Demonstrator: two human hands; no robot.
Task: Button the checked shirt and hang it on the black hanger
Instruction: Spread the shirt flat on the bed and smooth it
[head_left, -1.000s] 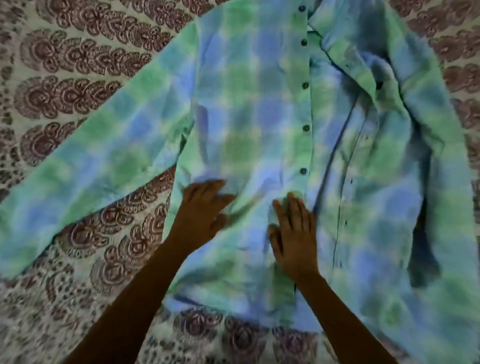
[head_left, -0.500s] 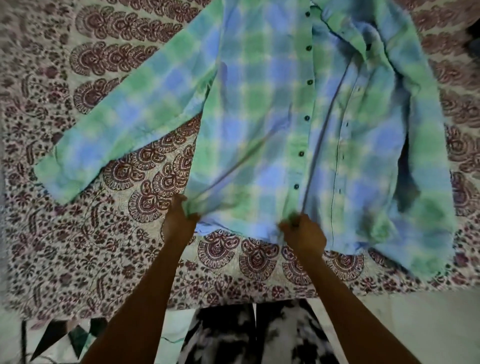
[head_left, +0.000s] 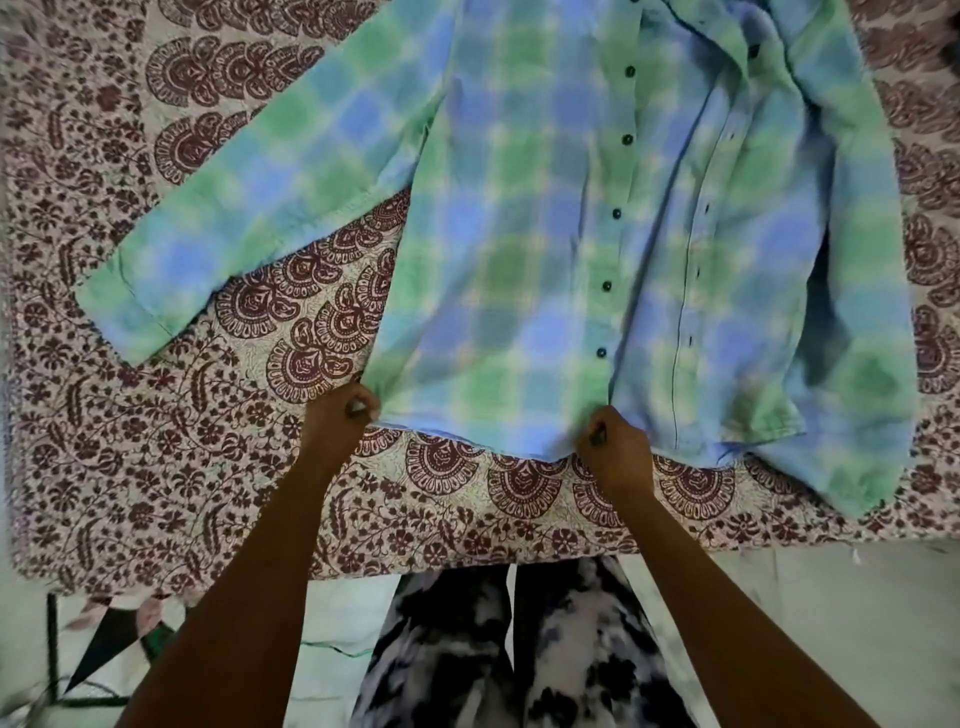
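From where I watched, the task had barely started. The checked shirt (head_left: 519, 249) lay front-up across the bed (head_left: 156, 441), on a patterned bedspread, its collar end away from me and its hem toward the near edge. None of the buttons (head_left: 605, 285) was fastened: the dark row ran down the edge of the left-hand front panel, and the strip with the buttonholes (head_left: 690, 306) lay apart on the other panel, which was rumpled and folded back toward the right. One sleeve (head_left: 249, 208) stretched out flat to the left; the other side was bunched, and I could not make out how its sleeve lay. No black hanger showed anywhere in my view, so every button and the whole of the hanging remained to be done.

As for the grip, both hands were closed on the hem of the buttoned-side panel. The left hand (head_left: 340, 421) pinched the outer bottom corner, fingers curled under against the thumb. The right hand (head_left: 613, 441) pinched the hem just below the lowest button, at the foot of the front edge. The cloth between them looked drawn fairly flat, as though I were pulling the panel straight, though I judged that from the lie of the fabric only.
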